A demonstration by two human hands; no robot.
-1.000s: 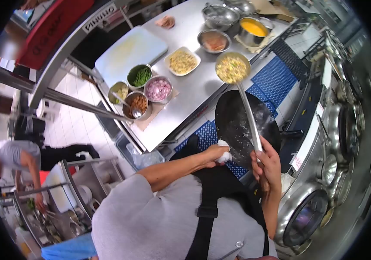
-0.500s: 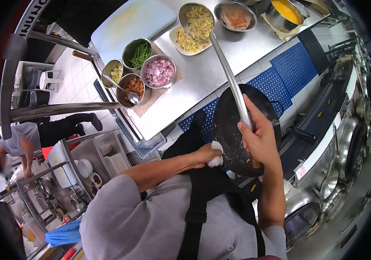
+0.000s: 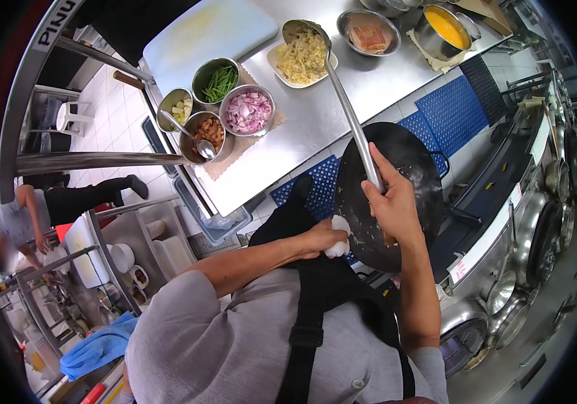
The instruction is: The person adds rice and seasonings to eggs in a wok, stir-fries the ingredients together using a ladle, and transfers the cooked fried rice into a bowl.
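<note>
My right hand (image 3: 395, 202) is closed round the long metal handle of a ladle (image 3: 350, 111). The ladle's bowl is tipped over a white dish (image 3: 308, 85) heaped with pale yellow food (image 3: 302, 57) that looks like fried rice. At the near-left rim of a black wok (image 3: 396, 168), my left hand (image 3: 325, 239) grips a bunched white cloth (image 3: 338, 237) against the edge. The wok is held tilted in front of me, with small food bits stuck inside. Its far loop handle (image 3: 440, 163) is bare.
On the steel table (image 3: 261, 168) stand metal bowls of chopped green vegetable (image 3: 219, 83), red onion (image 3: 248, 112) and brown pieces (image 3: 208, 135). A cutting board (image 3: 211, 34), a bowl of meat (image 3: 369, 37) and a pot of orange liquid (image 3: 446, 28) are farther back. Another person (image 3: 32, 215) works at left.
The ladle's bowl has tipped further and its food now lies heaped in the dish. The wok has shifted slightly right. At left, the other person has changed posture.
</note>
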